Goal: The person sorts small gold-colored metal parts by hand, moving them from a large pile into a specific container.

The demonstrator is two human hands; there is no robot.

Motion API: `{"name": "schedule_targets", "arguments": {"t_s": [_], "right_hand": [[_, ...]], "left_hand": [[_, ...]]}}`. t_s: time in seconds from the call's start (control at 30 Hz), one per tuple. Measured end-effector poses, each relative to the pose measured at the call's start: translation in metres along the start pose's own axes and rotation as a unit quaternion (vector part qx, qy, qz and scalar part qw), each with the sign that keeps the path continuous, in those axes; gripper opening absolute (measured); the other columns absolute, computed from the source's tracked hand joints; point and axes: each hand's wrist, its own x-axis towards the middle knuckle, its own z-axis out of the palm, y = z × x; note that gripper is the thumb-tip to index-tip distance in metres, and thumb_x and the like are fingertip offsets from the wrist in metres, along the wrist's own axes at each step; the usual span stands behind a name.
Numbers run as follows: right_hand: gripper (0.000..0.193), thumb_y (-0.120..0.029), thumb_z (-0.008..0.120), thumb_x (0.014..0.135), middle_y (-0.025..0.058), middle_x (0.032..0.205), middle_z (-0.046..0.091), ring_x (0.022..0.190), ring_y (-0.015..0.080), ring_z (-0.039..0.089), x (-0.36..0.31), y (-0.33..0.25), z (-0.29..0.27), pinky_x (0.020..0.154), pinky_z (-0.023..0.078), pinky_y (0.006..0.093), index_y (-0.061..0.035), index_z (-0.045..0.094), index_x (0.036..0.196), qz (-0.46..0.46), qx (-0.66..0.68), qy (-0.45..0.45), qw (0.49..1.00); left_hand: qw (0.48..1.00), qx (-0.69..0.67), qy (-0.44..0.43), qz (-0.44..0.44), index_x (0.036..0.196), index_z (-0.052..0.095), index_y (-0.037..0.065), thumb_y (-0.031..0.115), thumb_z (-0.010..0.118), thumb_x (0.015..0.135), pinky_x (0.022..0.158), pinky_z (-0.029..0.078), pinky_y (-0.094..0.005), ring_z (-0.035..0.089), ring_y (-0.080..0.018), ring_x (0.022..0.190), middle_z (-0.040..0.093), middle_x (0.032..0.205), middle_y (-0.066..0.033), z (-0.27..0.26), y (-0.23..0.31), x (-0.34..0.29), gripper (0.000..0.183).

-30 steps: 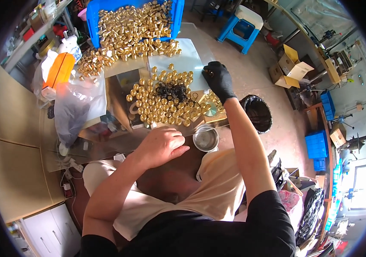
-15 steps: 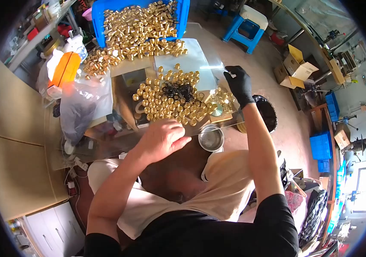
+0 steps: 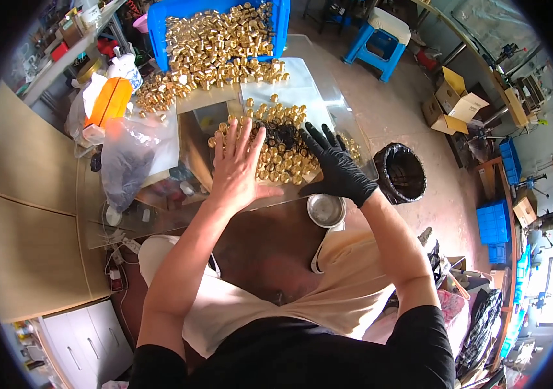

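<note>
My bare left hand (image 3: 237,167) is open, fingers spread over the left side of a group of small round brass caps (image 3: 279,165). My right hand (image 3: 340,170), in a black glove, is also open, with fingers stretched over the right side of the same group. Whether either palm touches the caps, I cannot tell. Thin black rings (image 3: 283,135) lie heaped on the caps between my hands. A few brass parts (image 3: 353,149) show beyond the gloved hand, which covers others.
A tipped blue crate (image 3: 281,29) spills many brass pieces (image 3: 215,48) onto the glass-topped table (image 3: 344,113). A metal bowl (image 3: 326,211) sits at the near edge. To the left are an orange box (image 3: 109,102) and plastic bag (image 3: 130,155); rightward, a lined bin (image 3: 401,174).
My gloved hand has come left and nearer, from beyond the table's right side to the caps. My left hand has moved forward over them and spread its fingers.
</note>
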Motion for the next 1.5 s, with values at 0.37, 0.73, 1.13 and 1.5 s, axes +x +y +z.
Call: {"name": "schedule_targets", "arguments": {"t_s": [0.37, 0.73, 1.13, 1.5], "right_hand": [[0.117, -0.047, 0.089, 0.066, 0.0218, 0.161, 0.027, 0.146, 0.0474, 0.026, 0.021, 0.055, 0.013, 0.119, 0.025, 0.0540, -0.0119, 0.026, 0.158, 0.075, 0.011, 0.102, 0.992], [0.036, -0.017, 0.058, 0.102, 0.0118, 0.131, 0.065, 0.123, 0.0196, 0.058, 0.042, 0.072, 0.032, 0.106, 0.042, 0.0326, -0.0018, 0.060, 0.134, 0.141, 0.398, 0.310, 0.851], [0.035, -0.011, 0.051, 0.101, 0.0114, 0.129, 0.066, 0.120, 0.0194, 0.060, 0.047, 0.067, 0.018, 0.105, 0.043, 0.0327, -0.0011, 0.061, 0.133, 0.138, 0.423, 0.241, 0.862], [0.025, -0.009, 0.059, 0.095, 0.0137, 0.104, 0.073, 0.098, 0.0238, 0.069, 0.031, 0.076, 0.024, 0.089, 0.052, 0.0325, -0.0044, 0.070, 0.117, 0.110, 0.399, 0.308, 0.856]], "left_hand": [[0.999, 0.034, 0.030, -0.007, 0.152, 0.034, 0.004, 0.079, 0.074, 0.059, 0.117, 0.018, -0.0653, 0.025, -0.0467, 0.147, 0.029, 0.158, -0.0242, 0.017, 0.014, 0.015, 0.127], [0.990, -0.091, -0.105, -0.041, 0.158, 0.022, 0.006, 0.083, 0.059, 0.075, 0.124, 0.020, -0.0481, 0.020, -0.0359, 0.152, 0.024, 0.161, -0.0229, 0.036, -0.083, 0.113, 0.119], [0.948, -0.175, -0.224, 0.142, 0.152, 0.037, 0.008, 0.081, 0.060, 0.075, 0.117, 0.035, -0.0451, 0.040, -0.0340, 0.143, 0.041, 0.154, -0.0187, 0.060, -0.039, 0.156, 0.109], [0.978, -0.135, -0.056, 0.147, 0.150, 0.039, 0.003, 0.078, 0.065, 0.073, 0.121, 0.026, -0.0504, 0.031, -0.0369, 0.147, 0.039, 0.154, -0.0234, 0.031, -0.008, 0.113, 0.111]]}}
